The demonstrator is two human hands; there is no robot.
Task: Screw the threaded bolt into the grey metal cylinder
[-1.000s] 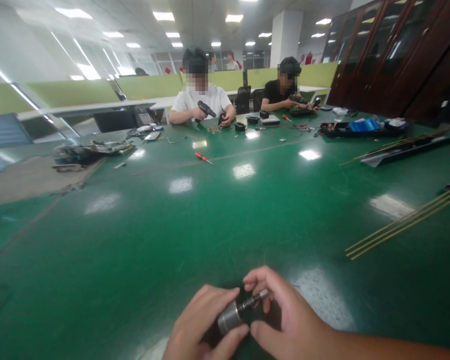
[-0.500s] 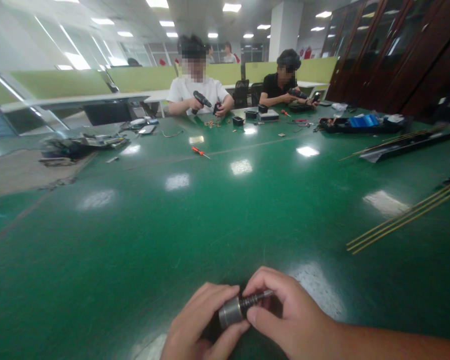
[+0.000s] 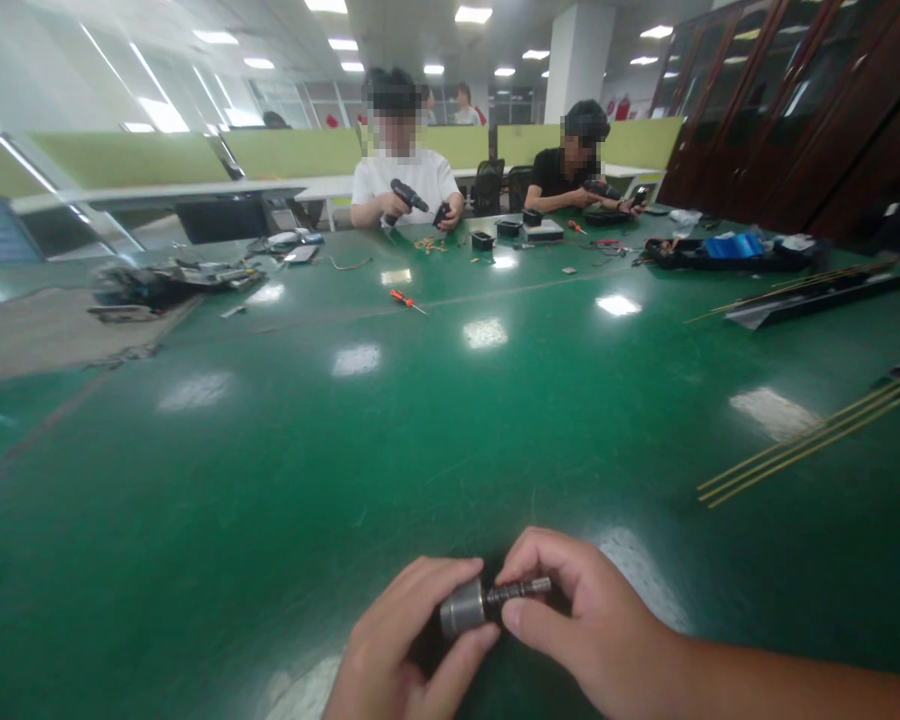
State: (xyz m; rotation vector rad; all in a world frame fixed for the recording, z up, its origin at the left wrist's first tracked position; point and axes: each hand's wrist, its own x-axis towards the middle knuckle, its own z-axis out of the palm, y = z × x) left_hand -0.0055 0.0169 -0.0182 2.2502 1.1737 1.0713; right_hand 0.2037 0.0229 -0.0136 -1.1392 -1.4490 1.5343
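Low in the head view, a metal cylinder with a thin stepped shaft [image 3: 463,610] lies almost level between my two hands, its shaft pointing right. My left hand [image 3: 409,635] is closed on the cylinder, fingers over the top and thumb along the lower side. Around the dark ringed base of the shaft, my right hand [image 3: 581,610] pinches with thumb and forefinger. The shaft's bare tip sticks out past those fingers. My palms hide nothing else that I can make out.
An orange screwdriver [image 3: 406,300] lies farther off on the green table [image 3: 330,450]. Thin brass-coloured rods [image 3: 810,440] are on the right. Two people sit across, each holding a power drill [image 3: 409,195]. Black boxes [image 3: 482,241] and a cluttered dark tray [image 3: 727,255] stand near them.
The shaft has tipped to lie more nearly level, and the right fingers have shifted slightly on it. Both hands keep their hold. The whole view has moved a little.
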